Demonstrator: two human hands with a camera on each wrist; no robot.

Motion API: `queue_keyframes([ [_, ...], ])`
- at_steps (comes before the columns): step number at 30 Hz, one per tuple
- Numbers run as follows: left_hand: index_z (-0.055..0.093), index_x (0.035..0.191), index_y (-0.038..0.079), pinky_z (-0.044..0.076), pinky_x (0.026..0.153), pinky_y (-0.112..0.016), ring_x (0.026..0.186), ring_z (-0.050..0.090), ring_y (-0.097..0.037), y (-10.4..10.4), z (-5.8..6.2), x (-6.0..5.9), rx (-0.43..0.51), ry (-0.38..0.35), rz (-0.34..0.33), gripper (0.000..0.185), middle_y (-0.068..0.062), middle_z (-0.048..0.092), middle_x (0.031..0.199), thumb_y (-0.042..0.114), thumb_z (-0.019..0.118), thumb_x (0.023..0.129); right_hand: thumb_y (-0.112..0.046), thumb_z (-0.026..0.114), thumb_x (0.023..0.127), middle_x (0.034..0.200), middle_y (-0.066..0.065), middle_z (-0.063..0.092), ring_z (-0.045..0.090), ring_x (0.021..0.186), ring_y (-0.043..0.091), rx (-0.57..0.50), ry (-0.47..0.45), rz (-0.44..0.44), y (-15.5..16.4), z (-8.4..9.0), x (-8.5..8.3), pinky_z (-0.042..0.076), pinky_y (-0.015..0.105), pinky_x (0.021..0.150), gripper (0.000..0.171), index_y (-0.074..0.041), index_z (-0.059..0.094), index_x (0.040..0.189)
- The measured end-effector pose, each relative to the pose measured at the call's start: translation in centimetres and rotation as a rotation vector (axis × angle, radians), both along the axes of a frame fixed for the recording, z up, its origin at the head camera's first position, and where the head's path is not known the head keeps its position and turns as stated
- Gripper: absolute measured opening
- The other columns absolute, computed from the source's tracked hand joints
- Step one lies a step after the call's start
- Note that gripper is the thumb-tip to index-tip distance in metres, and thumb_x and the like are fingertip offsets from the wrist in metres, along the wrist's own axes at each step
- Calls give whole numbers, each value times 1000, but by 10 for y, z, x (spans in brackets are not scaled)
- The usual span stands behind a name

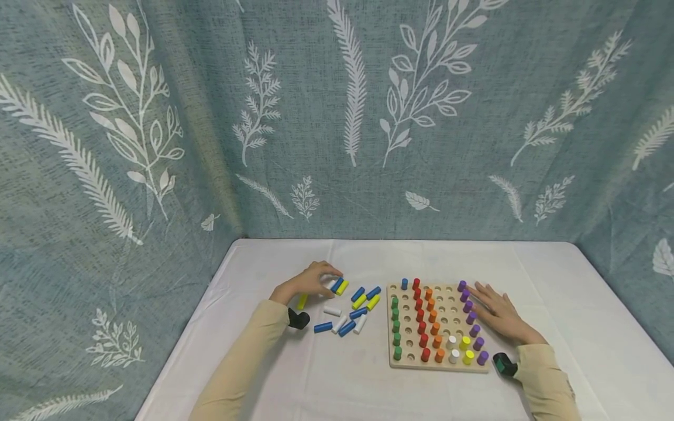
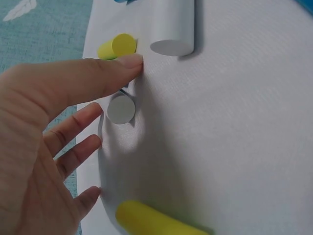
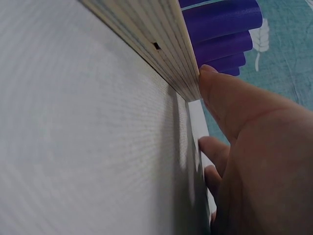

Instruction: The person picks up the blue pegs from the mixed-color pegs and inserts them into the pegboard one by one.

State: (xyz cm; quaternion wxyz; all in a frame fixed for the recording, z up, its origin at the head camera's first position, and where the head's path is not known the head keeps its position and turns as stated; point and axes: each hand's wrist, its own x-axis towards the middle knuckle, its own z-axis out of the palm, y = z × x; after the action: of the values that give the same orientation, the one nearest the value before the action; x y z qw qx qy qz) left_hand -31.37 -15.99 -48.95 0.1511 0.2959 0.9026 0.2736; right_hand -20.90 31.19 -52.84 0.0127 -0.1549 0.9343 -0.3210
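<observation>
At the left of the white table, my left hand (image 1: 312, 280) reaches over loose pegs, thumb and fingers spread apart. A blue peg (image 1: 337, 285) and a yellow peg (image 1: 343, 287) lie right at its fingertips. In the left wrist view the thumb passes in front of a white peg (image 2: 121, 109); the index finger is hidden behind it. My right hand (image 1: 497, 313) rests beside the wooden pegboard (image 1: 439, 368), fingers extended. Its thumb (image 3: 220, 93) touches the board's right edge near the purple pegs (image 3: 222, 41).
Several loose blue, white and yellow pegs lie between the left hand and the board, including a white peg (image 1: 333, 311). Another yellow peg (image 1: 302, 301) is near the left wrist. Green pegs (image 1: 396, 327), red pegs (image 1: 420, 316) and orange pegs (image 1: 433, 316) stand in rows. A patterned curtain (image 1: 337, 117) surrounds the table.
</observation>
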Motion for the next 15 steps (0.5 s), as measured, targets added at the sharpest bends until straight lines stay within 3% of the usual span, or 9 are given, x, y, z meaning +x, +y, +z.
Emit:
queue_keyframes([
  [10, 63, 119, 15, 35, 95, -51, 109, 40, -28, 3, 1, -2, 0, 8, -2, 46, -11, 51, 118, 23, 76, 76, -31, 47, 96, 147, 30, 19, 10, 134, 52, 6, -12, 3, 2, -2, -3, -5, 65, 106, 53, -4, 36, 140],
  [15, 63, 119, 11, 33, 100, -51, 114, 43, -30, 3, 1, -2, 19, 27, 6, 46, -11, 54, 119, 20, 76, 75, -31, 47, 96, 147, 30, 19, 9, 134, 52, -4, -11, 6, 3, -3, -4, -6, 64, 106, 53, -4, 36, 140],
])
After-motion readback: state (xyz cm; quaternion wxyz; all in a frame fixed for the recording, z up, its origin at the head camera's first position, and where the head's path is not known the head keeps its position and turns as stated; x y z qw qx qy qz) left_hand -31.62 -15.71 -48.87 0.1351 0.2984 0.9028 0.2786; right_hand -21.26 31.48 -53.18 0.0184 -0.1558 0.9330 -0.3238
